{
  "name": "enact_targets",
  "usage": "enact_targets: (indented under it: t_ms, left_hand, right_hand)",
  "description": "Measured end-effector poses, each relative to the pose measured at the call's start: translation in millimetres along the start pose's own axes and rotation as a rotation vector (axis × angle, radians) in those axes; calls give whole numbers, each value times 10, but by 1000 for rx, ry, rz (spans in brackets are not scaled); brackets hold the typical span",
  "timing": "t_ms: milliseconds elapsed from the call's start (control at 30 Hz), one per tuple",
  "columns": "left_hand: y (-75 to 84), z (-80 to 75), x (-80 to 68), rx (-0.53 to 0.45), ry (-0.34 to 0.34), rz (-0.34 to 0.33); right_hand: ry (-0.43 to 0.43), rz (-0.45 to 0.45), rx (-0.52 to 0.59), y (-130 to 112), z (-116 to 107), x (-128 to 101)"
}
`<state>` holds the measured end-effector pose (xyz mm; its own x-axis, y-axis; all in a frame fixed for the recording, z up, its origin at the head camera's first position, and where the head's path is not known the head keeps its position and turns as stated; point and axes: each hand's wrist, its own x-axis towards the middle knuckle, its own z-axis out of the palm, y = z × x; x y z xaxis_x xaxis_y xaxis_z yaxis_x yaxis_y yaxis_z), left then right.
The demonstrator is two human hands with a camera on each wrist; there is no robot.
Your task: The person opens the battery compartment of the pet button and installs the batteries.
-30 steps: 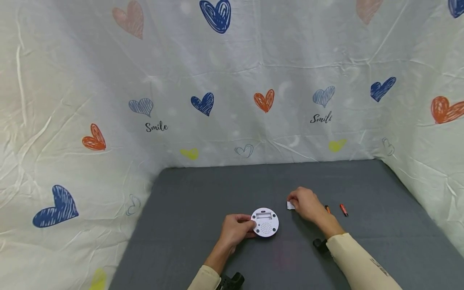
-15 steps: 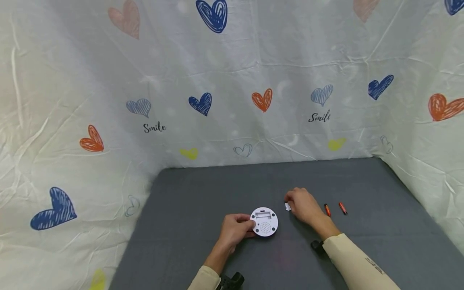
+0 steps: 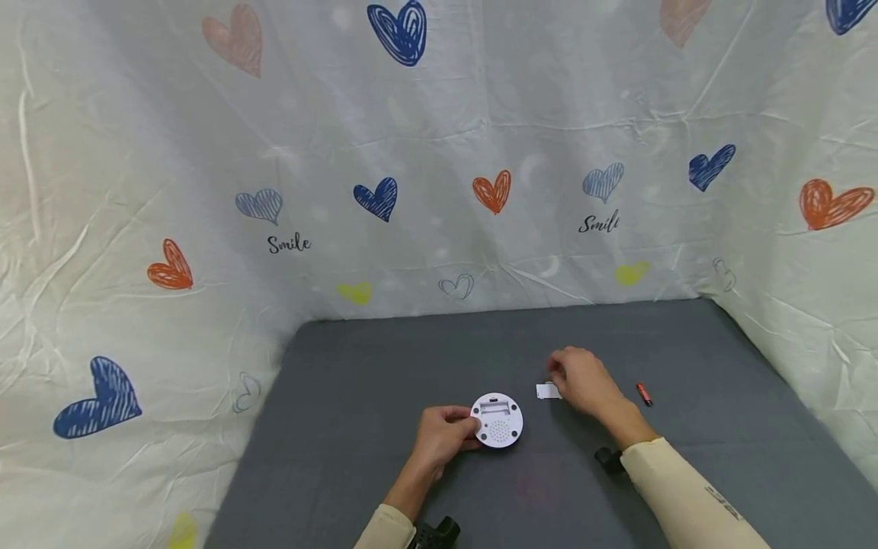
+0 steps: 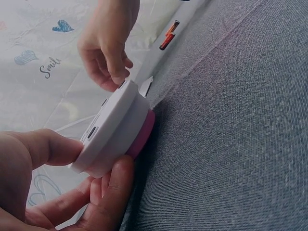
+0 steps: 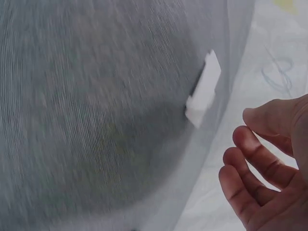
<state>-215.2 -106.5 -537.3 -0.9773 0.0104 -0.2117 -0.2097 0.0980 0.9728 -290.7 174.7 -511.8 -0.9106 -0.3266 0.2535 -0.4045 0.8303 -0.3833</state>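
Left hand (image 3: 442, 436) gripping device (image 3: 498, 420) lower centre; I'm keeping it steady. Right hand (image 3: 581, 383) hovering slack-fingered beside cover (image 3: 546, 391).

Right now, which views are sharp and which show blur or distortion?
Head view: evenly lit, sharp, wide-angle bowing at the edges. Left wrist view: left hand and round white device close and soft. Right wrist view: motion-smeared gray mat; white battery cover and right hand blurred.

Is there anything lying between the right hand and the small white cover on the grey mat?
Nothing visible does. The white cover lies flat on the mat just beside the right hand, whose fingers are loosely open and empty, with only bare grey mat between them.
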Motion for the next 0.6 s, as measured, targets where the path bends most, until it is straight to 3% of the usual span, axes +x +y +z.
enact_targets:
  t_ms: [200,600]
  left_hand:
    - [0,-7,0,5,7,3]
    - [-10,-13,5,-3,-5,5]
  right_hand:
    - [23,20,-1,124,-190,-46]
    - [-34,146,-8,380,-371,-166]
